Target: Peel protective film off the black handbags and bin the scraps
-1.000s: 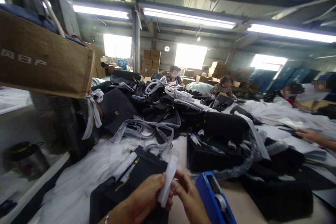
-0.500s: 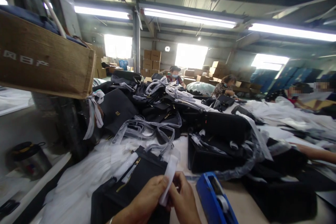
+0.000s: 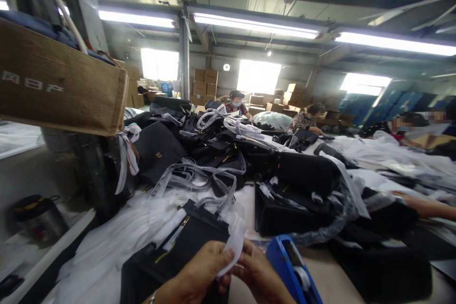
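Note:
A soft white strip (image 3: pixel 235 243) stands up between my two hands, its upper end free. My left hand (image 3: pixel 204 266) is closed on it, with the thumb pressed along its side. From the other side my right hand (image 3: pixel 257 266) pinches the same strip, though some of its fingertips are hidden behind it. Beneath my hands lies a black bag (image 3: pixel 192 232) with a gold zipper (image 3: pixel 173 242). A blue tape dispenser (image 3: pixel 290 266) with a roll in it stands just right of my right hand.
Black bags (image 3: pixel 302 171) and plastic-wrapped straps (image 3: pixel 199 168) are heaped ahead. Thin white sheets (image 3: pixel 107 242) spread at the left. A brown bag (image 3: pixel 67 76) hangs upper left. Another person's arm (image 3: pixel 423 206) reaches in at right; several people sit farther back.
My right hand has turned, its wrist swinging to the right. The white strip is now more bent and leans farther right at its top.

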Available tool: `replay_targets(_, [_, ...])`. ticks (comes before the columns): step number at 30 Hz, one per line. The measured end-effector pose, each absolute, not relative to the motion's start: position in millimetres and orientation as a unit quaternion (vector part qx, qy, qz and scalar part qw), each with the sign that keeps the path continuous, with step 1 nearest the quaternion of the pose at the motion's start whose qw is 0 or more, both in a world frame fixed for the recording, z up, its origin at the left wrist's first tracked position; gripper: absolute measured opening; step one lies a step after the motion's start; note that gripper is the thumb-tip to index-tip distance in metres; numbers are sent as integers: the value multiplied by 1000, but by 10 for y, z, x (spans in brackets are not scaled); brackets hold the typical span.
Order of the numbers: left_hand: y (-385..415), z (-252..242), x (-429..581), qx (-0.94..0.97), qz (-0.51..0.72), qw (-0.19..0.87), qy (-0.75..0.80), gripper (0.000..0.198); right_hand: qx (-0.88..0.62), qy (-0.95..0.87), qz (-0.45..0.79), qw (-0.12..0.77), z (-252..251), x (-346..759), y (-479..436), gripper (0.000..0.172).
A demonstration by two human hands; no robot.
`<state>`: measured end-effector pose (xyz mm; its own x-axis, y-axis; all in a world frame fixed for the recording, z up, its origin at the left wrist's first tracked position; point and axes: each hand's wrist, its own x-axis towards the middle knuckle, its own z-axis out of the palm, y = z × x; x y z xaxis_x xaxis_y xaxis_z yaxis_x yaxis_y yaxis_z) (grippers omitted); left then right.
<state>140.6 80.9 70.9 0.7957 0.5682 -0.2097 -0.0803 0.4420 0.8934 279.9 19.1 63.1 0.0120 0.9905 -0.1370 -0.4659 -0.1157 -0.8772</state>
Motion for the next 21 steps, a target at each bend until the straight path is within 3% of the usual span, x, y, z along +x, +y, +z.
replay_targets(6, [786, 734, 1431, 501, 216, 795, 265, 53, -372, -377, 626, 573, 584, 2921, 158, 44])
replay_targets(11, [728, 729, 1486, 579, 239, 722, 294, 45, -522, -479, 446, 547, 521, 2945, 212, 35])
replay_targets(17, [710, 665, 1469, 577, 234, 701, 348, 17, -554, -479, 421, 535, 547, 2909, 199, 40])
replay_targets(21, [735, 663, 1450, 573, 233, 710, 336, 13, -589, -500, 380, 510, 596, 2820, 211, 37])
